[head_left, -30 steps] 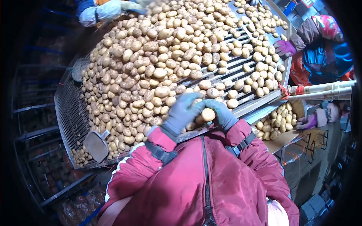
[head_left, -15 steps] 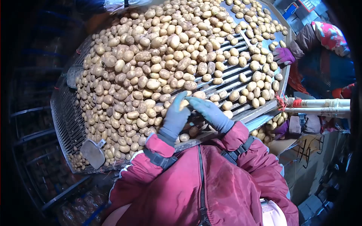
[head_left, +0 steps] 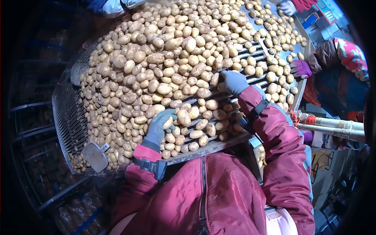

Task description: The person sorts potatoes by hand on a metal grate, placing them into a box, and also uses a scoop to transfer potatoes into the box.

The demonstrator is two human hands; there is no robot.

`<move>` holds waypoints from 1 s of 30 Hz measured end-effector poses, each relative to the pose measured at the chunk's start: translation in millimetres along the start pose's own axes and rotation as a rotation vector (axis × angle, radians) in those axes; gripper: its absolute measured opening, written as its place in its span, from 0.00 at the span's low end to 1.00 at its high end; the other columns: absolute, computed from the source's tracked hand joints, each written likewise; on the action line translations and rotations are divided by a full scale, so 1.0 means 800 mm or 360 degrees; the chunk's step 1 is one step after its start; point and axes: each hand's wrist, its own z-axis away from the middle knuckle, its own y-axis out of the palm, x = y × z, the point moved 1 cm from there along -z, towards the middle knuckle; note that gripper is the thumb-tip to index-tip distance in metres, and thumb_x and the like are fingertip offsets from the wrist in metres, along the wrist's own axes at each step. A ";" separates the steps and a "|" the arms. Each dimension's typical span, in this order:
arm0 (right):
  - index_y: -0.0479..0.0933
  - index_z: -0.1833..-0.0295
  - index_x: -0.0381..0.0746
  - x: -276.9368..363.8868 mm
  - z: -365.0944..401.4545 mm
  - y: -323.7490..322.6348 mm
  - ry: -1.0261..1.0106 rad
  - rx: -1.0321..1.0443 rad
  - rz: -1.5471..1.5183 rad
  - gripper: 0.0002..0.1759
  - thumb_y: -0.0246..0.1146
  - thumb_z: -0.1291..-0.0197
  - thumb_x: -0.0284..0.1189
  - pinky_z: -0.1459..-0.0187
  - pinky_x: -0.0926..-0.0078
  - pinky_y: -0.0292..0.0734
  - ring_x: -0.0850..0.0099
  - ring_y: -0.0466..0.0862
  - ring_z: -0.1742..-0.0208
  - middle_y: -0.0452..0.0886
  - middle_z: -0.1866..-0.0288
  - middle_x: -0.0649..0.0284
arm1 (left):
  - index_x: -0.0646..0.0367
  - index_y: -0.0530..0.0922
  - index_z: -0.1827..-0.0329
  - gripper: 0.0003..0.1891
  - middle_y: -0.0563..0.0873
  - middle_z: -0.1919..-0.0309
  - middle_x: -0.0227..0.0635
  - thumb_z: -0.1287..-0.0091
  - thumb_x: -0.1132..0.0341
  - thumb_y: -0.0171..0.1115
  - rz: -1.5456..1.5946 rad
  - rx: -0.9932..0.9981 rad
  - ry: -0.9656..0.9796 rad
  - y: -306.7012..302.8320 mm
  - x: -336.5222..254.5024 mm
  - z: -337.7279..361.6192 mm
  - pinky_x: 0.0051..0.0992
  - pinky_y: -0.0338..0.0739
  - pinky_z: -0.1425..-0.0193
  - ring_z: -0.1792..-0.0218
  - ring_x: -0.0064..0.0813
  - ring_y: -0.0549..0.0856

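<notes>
A large heap of potatoes [head_left: 137, 66] lies on a slatted metal rack [head_left: 250, 53]. My left hand [head_left: 158, 126], in a grey-green glove, is at the near side of the heap with its fingers curled round a potato [head_left: 168, 123]. Farther right and forward, my right hand [head_left: 234, 82] rests at the heap's edge beside the bare slats. Its fingers are bent against a brownish potato [head_left: 214, 79]; the fingertips are partly hidden, so the grip is unclear. Loose potatoes lie on the slats between my hands.
At the right edge are another person's purple-gloved hand [head_left: 300, 69] and white poles [head_left: 333, 123]. A co-worker's pale glove [head_left: 288, 8] is at the top right, and sleeves [head_left: 113, 7] are at the top left. A flat metal plate [head_left: 95, 156] stands at the left front.
My hands have moved apart: the left toward the near left, the right forward and right. Potatoes now cover more of the near slats. A pale-gloved hand has appeared at the top right.
</notes>
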 end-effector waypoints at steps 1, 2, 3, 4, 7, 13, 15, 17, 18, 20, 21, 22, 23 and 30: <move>0.82 0.45 0.41 -0.012 -0.002 0.029 0.0048 0.0005 0.0101 0.26 0.70 0.45 0.45 0.45 0.54 0.82 0.52 0.87 0.44 0.87 0.46 0.50 | 0.60 0.82 0.36 0.21 0.89 0.55 0.34 0.22 0.55 0.55 0.0006 0.0068 -0.0058 -0.006 0.007 -0.003 0.20 0.77 0.65 0.70 0.21 0.83; 0.82 0.47 0.41 -0.018 0.002 0.047 0.0092 0.0008 0.0206 0.25 0.71 0.45 0.44 0.45 0.54 0.82 0.52 0.87 0.44 0.87 0.46 0.50 | 0.60 0.82 0.36 0.21 0.89 0.55 0.34 0.22 0.55 0.55 0.0023 0.0068 -0.0057 -0.008 0.011 -0.006 0.20 0.77 0.65 0.70 0.21 0.83; 0.83 0.49 0.41 0.022 0.059 -0.028 -0.0090 0.0040 -0.0277 0.23 0.72 0.45 0.44 0.48 0.54 0.82 0.49 0.87 0.48 0.87 0.50 0.50 | 0.60 0.82 0.36 0.22 0.89 0.54 0.34 0.22 0.55 0.55 0.0001 0.0095 -0.0095 -0.011 0.014 -0.009 0.20 0.76 0.65 0.70 0.21 0.82; 0.84 0.48 0.42 0.017 0.063 -0.012 -0.0023 -0.0058 -0.0297 0.24 0.73 0.47 0.44 0.51 0.57 0.83 0.51 0.88 0.53 0.88 0.55 0.51 | 0.60 0.82 0.35 0.22 0.89 0.53 0.34 0.22 0.55 0.55 -0.0024 0.0122 -0.0132 -0.015 0.015 -0.012 0.20 0.76 0.65 0.70 0.21 0.82; 0.84 0.48 0.38 -0.032 0.085 0.009 -0.0131 0.0053 -0.0981 0.19 0.72 0.40 0.38 0.62 0.68 0.83 0.65 0.87 0.63 0.87 0.62 0.58 | 0.61 0.82 0.36 0.22 0.89 0.52 0.35 0.22 0.54 0.54 -0.0135 0.0327 -0.0402 -0.042 0.024 -0.036 0.19 0.76 0.66 0.70 0.21 0.82; 0.82 0.47 0.36 -0.126 0.062 0.045 0.0016 -0.0146 -0.2250 0.12 0.69 0.35 0.27 0.68 0.77 0.81 0.73 0.84 0.68 0.86 0.61 0.62 | 0.61 0.83 0.36 0.23 0.88 0.50 0.37 0.22 0.53 0.54 -0.0145 0.0439 -0.0375 -0.063 0.044 -0.049 0.19 0.75 0.68 0.70 0.22 0.83; 0.81 0.41 0.35 -0.085 0.050 -0.010 -0.0524 -0.0585 -0.0704 0.17 0.68 0.35 0.24 0.65 0.77 0.83 0.72 0.87 0.64 0.86 0.58 0.62 | 0.61 0.85 0.38 0.23 0.87 0.49 0.37 0.22 0.54 0.55 -0.0035 0.0465 -0.0229 -0.083 0.074 -0.065 0.20 0.76 0.68 0.70 0.23 0.83; 0.80 0.38 0.35 -0.059 0.017 -0.039 -0.0247 -0.0519 -0.1429 0.21 0.63 0.37 0.23 0.64 0.76 0.82 0.73 0.88 0.65 0.87 0.53 0.63 | 0.61 0.85 0.38 0.23 0.87 0.50 0.36 0.23 0.54 0.55 0.0002 0.0468 -0.0293 -0.074 0.057 -0.055 0.20 0.76 0.67 0.70 0.23 0.83; 0.80 0.37 0.35 -0.043 0.004 -0.051 0.0267 -0.0398 -0.1573 0.23 0.61 0.39 0.23 0.64 0.76 0.82 0.74 0.88 0.66 0.88 0.51 0.63 | 0.62 0.85 0.38 0.23 0.87 0.50 0.36 0.23 0.54 0.55 0.0046 0.0467 -0.0347 -0.065 0.041 -0.045 0.20 0.76 0.67 0.70 0.24 0.84; 0.82 0.38 0.36 -0.032 -0.019 -0.038 0.0002 -0.0646 -0.1059 0.24 0.60 0.42 0.23 0.64 0.76 0.82 0.74 0.88 0.66 0.88 0.52 0.63 | 0.62 0.85 0.38 0.23 0.87 0.51 0.36 0.23 0.54 0.55 -0.0019 0.0371 -0.0194 0.008 -0.030 0.025 0.20 0.76 0.67 0.69 0.23 0.84; 0.83 0.40 0.37 -0.026 -0.024 -0.032 -0.0255 -0.0863 -0.0525 0.24 0.58 0.44 0.23 0.65 0.75 0.82 0.74 0.88 0.66 0.89 0.53 0.63 | 0.62 0.85 0.39 0.23 0.87 0.51 0.35 0.23 0.54 0.55 -0.0073 0.0274 -0.0046 0.033 -0.052 0.048 0.20 0.76 0.67 0.69 0.23 0.84; 0.83 0.40 0.37 -0.022 -0.027 -0.034 -0.0263 -0.0859 -0.0535 0.24 0.58 0.44 0.23 0.65 0.75 0.82 0.74 0.88 0.66 0.89 0.53 0.63 | 0.62 0.85 0.39 0.23 0.87 0.51 0.35 0.23 0.54 0.55 -0.0075 0.0262 -0.0044 0.031 -0.052 0.046 0.20 0.76 0.67 0.69 0.23 0.84; 0.85 0.43 0.37 -0.022 -0.030 -0.038 -0.0057 -0.0631 -0.0546 0.23 0.58 0.46 0.22 0.65 0.75 0.82 0.74 0.87 0.67 0.90 0.56 0.63 | 0.63 0.85 0.39 0.23 0.87 0.51 0.35 0.23 0.54 0.55 -0.0093 0.0288 -0.0048 0.026 -0.049 0.041 0.20 0.76 0.68 0.69 0.23 0.84; 0.87 0.43 0.36 -0.045 0.045 -0.036 0.0150 -0.0333 -0.1166 0.22 0.62 0.44 0.21 0.57 0.80 0.81 0.79 0.85 0.61 0.89 0.56 0.64 | 0.63 0.85 0.38 0.24 0.89 0.52 0.37 0.24 0.53 0.55 -0.0116 0.0447 -0.0204 -0.038 0.030 -0.024 0.18 0.75 0.70 0.70 0.23 0.85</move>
